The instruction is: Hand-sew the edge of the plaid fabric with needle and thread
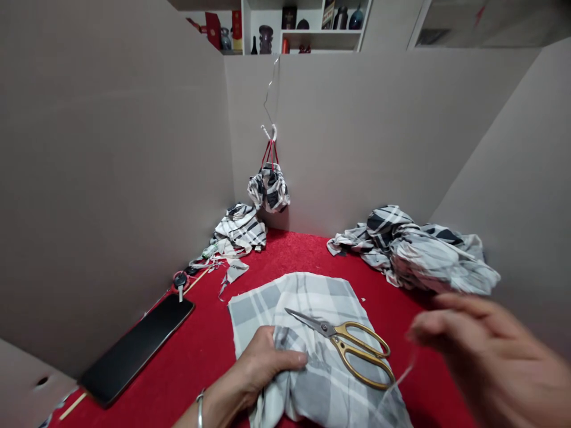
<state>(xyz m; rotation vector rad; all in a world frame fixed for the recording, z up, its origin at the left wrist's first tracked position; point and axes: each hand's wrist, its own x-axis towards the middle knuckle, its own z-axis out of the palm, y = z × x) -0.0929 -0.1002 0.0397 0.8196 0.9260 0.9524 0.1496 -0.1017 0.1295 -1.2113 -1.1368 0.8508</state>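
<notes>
A grey and white checked cloth (294, 297) lies spread on the red table cover (205, 351). My left hand (263, 362) is closed on a bunched fold of this cloth near its front edge. Gold-handled scissors (348, 345) rest on the cloth just right of that hand, blades pointing back left. My right hand (486, 351) hovers at the right, smeared by motion, fingers stretched toward the left; a thin pale thread (399, 377) seems to trail below it toward the scissors.
A dark phone (136, 348) lies at the left. Keys (181, 280) and cloth scraps (236, 235) sit at the back left. A crumpled plaid pile (419, 249) lies at the back right. A small plaid bundle (269, 187) hangs from a hook on the cardboard wall.
</notes>
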